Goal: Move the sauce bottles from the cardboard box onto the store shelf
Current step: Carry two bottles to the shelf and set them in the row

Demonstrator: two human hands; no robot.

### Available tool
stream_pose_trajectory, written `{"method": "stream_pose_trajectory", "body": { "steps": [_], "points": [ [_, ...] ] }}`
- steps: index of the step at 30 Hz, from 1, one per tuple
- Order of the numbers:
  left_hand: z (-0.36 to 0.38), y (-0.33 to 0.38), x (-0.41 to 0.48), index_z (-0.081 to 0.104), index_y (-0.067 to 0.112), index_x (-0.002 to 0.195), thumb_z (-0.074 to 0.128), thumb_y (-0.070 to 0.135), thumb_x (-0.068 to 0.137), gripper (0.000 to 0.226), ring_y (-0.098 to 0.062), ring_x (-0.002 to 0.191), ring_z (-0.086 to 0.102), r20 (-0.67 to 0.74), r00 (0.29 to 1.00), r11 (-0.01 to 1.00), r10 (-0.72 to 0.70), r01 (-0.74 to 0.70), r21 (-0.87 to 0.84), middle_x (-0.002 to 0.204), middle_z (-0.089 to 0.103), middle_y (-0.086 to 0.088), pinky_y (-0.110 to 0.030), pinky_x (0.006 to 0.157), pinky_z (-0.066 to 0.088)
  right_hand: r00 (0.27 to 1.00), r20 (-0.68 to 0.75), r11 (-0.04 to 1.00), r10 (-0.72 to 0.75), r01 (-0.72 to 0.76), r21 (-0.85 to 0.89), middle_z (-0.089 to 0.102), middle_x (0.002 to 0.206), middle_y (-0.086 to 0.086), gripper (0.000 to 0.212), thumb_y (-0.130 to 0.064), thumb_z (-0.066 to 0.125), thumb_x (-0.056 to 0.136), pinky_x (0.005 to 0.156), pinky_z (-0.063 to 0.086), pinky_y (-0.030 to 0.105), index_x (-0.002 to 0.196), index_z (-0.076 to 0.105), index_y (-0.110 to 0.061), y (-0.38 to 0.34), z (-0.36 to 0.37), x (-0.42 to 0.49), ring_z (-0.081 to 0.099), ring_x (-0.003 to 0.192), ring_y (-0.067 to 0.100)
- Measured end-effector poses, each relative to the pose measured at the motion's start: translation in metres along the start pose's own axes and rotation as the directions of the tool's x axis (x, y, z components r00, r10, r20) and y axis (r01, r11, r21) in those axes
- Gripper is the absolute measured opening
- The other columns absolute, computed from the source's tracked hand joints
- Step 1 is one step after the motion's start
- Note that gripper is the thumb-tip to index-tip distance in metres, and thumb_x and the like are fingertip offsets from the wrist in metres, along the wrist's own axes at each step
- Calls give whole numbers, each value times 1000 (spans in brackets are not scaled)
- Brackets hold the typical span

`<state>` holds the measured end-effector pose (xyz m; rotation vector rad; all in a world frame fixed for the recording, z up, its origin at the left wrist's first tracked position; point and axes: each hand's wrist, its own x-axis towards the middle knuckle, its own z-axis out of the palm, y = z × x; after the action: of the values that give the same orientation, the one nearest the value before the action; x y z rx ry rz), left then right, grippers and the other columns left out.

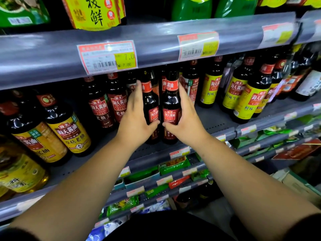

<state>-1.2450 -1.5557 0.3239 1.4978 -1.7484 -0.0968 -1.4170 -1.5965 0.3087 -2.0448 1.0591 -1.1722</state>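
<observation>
Two dark sauce bottles with red labels stand upright side by side on the grey store shelf [217, 122]. My left hand [135, 117] is wrapped around the outer side of the left sauce bottle [152, 108], fingers reaching up to its neck. My right hand [184, 117] holds the right sauce bottle [171, 105] the same way from its right side. Both thumbs meet in front, below the labels. More red-label bottles stand behind and to the left [104, 108]. A cardboard box [295, 185] shows partly at the lower right.
Yellow-label bottles [243, 100] fill the shelf's right part, bigger yellow-label bottles [67, 129] the left. The upper shelf's edge with price tags [107, 56] hangs just above the bottle caps. Lower shelves hold green packets [173, 164]. A bare strip of shelf lies right of my hands.
</observation>
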Motion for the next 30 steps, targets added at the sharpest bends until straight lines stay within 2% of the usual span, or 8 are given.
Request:
{"method": "stream_pose_trajectory", "body": {
  "steps": [3,7,11,16,19,23,27,30],
  "points": [
    [8,-7,-4,-18,32,152,84,25,74,128,-15,141,27,-27,1000,1000,-13,13,1,160,18,-7,-22,101,31,997,31,996,67,-68,56,27,163,-4,122,-12,84,75,111,46,46,160,0,-39,8,2,-5,32,148,11],
    [20,-19,-19,-9,37,154,86,25,73,125,6,141,17,-11,991,983,-131,128,-135,157,18,13,-5,106,19,994,39,995,103,-103,0,20,166,-9,126,-15,86,77,113,45,47,157,-6,-44,14,3,-14,30,150,9],
    [26,-24,-18,6,34,155,85,23,74,114,0,136,36,-30,975,953,-218,207,-223,152,37,13,-16,104,31,991,26,991,130,-130,0,26,165,-8,126,-12,85,79,114,44,48,156,-8,-48,20,3,-11,34,148,11],
    [31,-35,-4,3,29,157,82,30,78,112,-20,140,35,-51,969,968,-240,235,-85,154,35,-6,-25,104,30,985,22,985,174,-174,-11,35,161,-5,126,-10,79,85,111,46,45,150,-17,-57,32,0,3,46,139,11],
    [35,-38,6,-1,27,157,80,23,80,111,-24,140,39,-49,972,971,-228,223,-81,154,38,-8,-30,107,35,983,36,982,181,-178,-66,33,161,-2,129,-8,78,85,108,47,38,148,-24,-56,35,1,10,47,134,8],
    [44,-42,9,-3,29,155,79,18,80,111,-23,137,43,-47,967,963,-249,242,-114,152,39,-11,-29,103,38,987,58,986,152,-148,-72,37,159,3,130,-4,76,84,113,45,45,148,-25,-53,41,9,23,50,137,18],
    [51,-43,7,2,20,156,76,16,82,105,-22,137,40,-87,962,963,-259,250,-103,152,38,-12,-24,101,34,984,77,985,161,-156,-75,35,160,3,124,-3,75,85,117,40,45,155,-19,-42,45,16,38,42,144,17],
    [52,-42,7,-1,21,157,75,15,84,105,-22,137,37,-100,955,958,-281,273,-87,153,33,-12,-20,100,29,986,79,989,146,-144,-37,40,157,0,117,0,74,83,116,41,48,159,-5,-37,51,18,46,43,143,15]
  ]
}}
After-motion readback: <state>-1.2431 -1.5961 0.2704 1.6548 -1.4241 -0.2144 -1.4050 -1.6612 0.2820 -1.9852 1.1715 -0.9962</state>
